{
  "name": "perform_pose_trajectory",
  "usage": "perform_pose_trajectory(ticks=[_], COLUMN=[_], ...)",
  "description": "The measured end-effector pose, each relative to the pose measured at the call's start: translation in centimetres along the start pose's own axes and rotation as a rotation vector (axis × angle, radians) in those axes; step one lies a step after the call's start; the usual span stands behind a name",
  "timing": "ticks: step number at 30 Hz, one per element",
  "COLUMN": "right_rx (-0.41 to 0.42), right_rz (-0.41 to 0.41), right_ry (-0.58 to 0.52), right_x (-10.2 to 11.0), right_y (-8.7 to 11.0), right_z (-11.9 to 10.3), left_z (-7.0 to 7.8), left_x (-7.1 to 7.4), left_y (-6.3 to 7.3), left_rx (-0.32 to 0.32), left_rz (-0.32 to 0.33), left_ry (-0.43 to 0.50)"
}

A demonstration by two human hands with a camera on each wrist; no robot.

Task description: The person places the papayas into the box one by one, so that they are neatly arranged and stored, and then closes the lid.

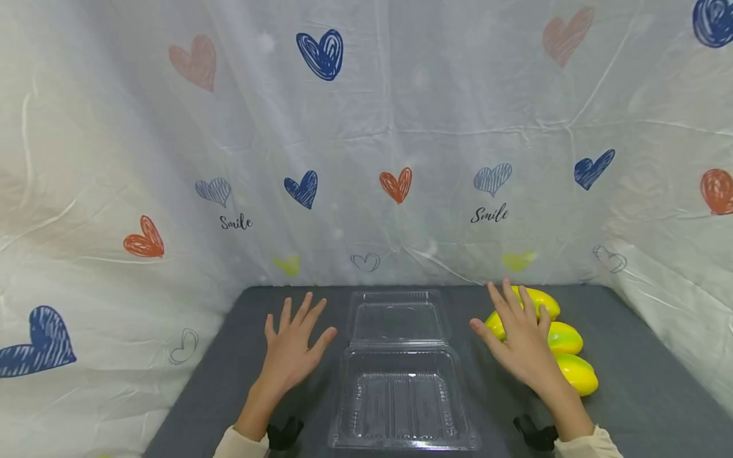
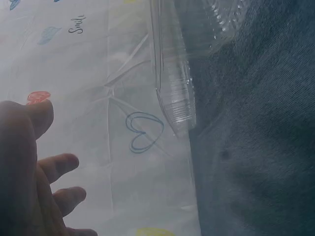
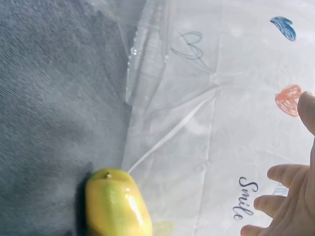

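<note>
A clear plastic clamshell container (image 1: 395, 346) lies with its lid raised back, between the two hands. To its left, my left hand (image 1: 289, 353) hovers with fingers spread, holding nothing; its fingers (image 2: 64, 167) also show in the left wrist view, apart from the container. On the other side, my right hand (image 1: 521, 346) is spread too, with nothing in its grip. Behind and beside it lie several glossy yellow, mango-shaped fruits (image 1: 577, 374), partly hidden by the hand. In the right wrist view, one such fruit (image 3: 115, 204) has a green tinge and a small stem end.
A dark grey cloth (image 1: 647, 388) covers the table. Around its back and sides hangs a white curtain (image 1: 355, 95) printed with hearts and "Smile" lettering. Dark straps (image 1: 284, 434) sit at both wrists, beneath pale sleeves (image 1: 243, 443).
</note>
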State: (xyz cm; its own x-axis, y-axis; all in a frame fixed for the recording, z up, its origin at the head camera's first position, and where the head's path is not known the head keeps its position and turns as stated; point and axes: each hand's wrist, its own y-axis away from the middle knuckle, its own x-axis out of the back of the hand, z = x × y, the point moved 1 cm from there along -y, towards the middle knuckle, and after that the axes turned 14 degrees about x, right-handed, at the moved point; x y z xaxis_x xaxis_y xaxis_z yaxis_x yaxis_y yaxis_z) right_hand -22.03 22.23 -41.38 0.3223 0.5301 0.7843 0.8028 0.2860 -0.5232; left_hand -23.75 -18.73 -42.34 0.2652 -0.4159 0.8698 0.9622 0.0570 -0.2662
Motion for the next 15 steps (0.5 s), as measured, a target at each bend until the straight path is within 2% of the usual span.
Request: perform_pose_trajectory(ticks=[11, 15], right_rx=[0.019, 0.034], right_rz=[-0.028, -0.040], right_ry=[-0.072, -0.098], right_x=[-1.1, -1.6], right_y=[1.4, 1.7], right_z=[-0.2, -0.1], left_z=[-0.8, -1.2], left_x=[-1.9, -2.4], left_y=[2.3, 2.9], left_rx=[-0.049, -0.072], left_rz=[-0.085, -0.143], left_ry=[0.064, 0.085])
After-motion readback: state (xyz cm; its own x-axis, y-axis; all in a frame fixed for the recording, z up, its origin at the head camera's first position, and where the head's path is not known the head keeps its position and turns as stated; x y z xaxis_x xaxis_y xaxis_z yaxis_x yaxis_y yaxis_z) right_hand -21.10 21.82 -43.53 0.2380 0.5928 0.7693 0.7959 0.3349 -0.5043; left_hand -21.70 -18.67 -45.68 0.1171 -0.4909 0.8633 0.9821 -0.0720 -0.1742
